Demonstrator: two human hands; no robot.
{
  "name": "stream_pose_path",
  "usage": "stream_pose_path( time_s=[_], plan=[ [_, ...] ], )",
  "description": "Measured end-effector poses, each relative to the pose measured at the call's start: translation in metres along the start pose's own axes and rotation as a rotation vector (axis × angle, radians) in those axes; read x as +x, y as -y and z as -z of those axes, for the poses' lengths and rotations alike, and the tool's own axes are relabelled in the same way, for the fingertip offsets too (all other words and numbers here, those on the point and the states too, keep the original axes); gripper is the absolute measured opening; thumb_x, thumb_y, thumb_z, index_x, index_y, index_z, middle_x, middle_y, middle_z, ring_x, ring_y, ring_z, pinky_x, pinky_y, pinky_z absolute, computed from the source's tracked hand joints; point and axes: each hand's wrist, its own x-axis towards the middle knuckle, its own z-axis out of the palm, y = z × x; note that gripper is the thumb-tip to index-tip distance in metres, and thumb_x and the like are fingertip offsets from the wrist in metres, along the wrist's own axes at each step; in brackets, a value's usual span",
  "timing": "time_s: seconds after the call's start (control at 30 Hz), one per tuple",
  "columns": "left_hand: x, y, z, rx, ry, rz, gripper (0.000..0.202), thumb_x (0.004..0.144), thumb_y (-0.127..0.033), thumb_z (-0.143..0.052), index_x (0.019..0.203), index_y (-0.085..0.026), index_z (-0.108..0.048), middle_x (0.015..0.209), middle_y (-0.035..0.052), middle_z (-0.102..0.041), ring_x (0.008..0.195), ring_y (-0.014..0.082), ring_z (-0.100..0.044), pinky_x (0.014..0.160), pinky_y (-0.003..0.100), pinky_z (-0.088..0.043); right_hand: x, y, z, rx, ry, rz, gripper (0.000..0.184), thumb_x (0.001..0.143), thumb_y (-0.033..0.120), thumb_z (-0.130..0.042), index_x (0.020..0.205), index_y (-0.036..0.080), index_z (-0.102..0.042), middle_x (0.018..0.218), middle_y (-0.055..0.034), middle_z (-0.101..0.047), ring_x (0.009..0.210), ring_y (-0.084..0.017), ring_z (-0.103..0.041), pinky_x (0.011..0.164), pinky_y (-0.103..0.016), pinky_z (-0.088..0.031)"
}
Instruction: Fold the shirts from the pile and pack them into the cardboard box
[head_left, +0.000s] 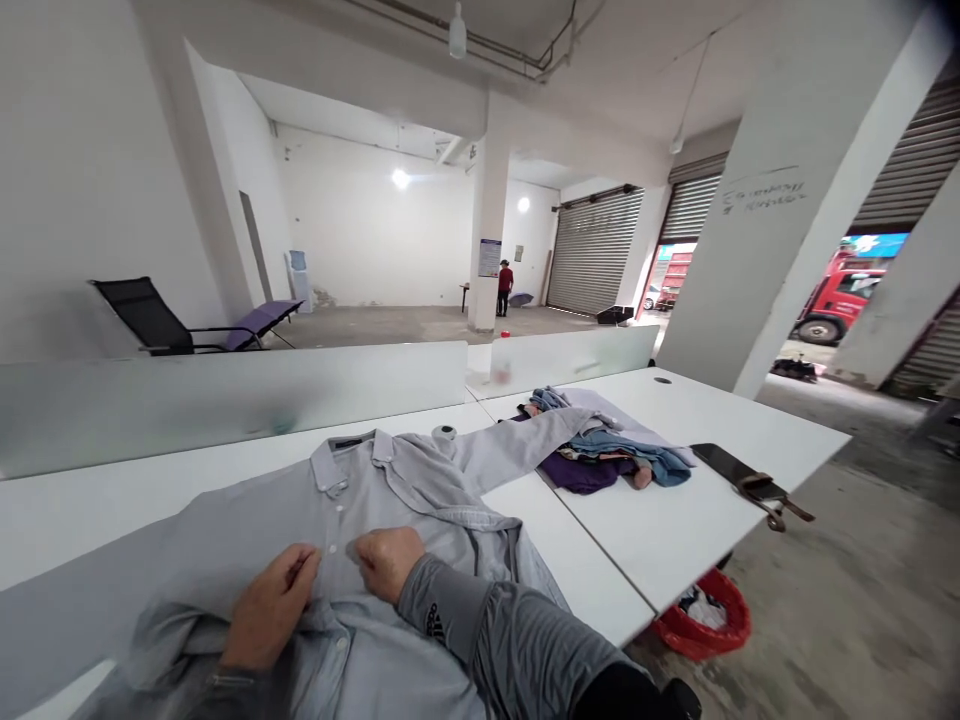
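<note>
A light grey button-up shirt [390,490] lies spread front-up on the white table [675,540], collar toward the far side. My left hand [271,605] rests on the shirt's front, fingers curled and pinching the fabric by the button strip. My right hand [386,562] sits close beside it, fingers closed on the opposite edge of the placket. Both of my arms wear grey sleeves.
A pile of purple, blue and grey clothes [600,450] lies to the right on the table. A dark phone-like slab with a brown strap [742,478] sits near the right edge. A red basket [705,615] stands on the floor. A frosted divider [225,395] runs behind; a person in red [505,285] stands far off.
</note>
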Motion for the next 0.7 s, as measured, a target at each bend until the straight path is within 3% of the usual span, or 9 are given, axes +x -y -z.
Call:
stream_pose_path(
  time_s=[0.3,0.5,0.7],
  plan=[
    [0.0023,0.0051,-0.0003,0.025,0.01,-0.032,0.039,0.077,-0.059,-0.038,0.082,-0.025,-0.055,0.061,-0.0044,-0.061,0.06,0.0189,-0.062,0.062,0.028,-0.045,-0.0025,0.0036,-0.0001,-0.011,-0.092,-0.066,0.018,0.085,0.025,-0.047,0.099,0.022,-0.058,0.087,-0.0012,-0.069,0.074,-0.016,-0.062,0.054,-0.027,-0.031],
    [0.0009,0.0021,-0.0006,-0.002,0.0,-0.026,0.041,0.077,-0.06,-0.039,0.082,-0.023,-0.056,0.067,-0.0025,-0.064,0.061,0.019,-0.062,0.063,0.029,-0.046,-0.001,0.0043,0.0053,0.001,-0.06,-0.011,0.018,0.09,0.034,-0.048,0.086,0.021,-0.06,0.087,-0.0019,-0.069,0.077,-0.016,-0.063,0.055,-0.027,-0.03],
    [-0.0004,0.0056,-0.0023,-0.043,-0.014,-0.044,0.039,0.078,-0.059,-0.04,0.083,-0.024,-0.056,0.069,-0.0031,-0.063,0.059,0.0174,-0.06,0.062,0.028,-0.047,-0.0009,0.0034,0.0029,0.003,-0.094,0.011,0.015,0.089,0.03,-0.049,0.084,0.021,-0.06,0.082,-0.0009,-0.067,0.071,-0.014,-0.06,0.055,-0.027,-0.028]
  ],
)
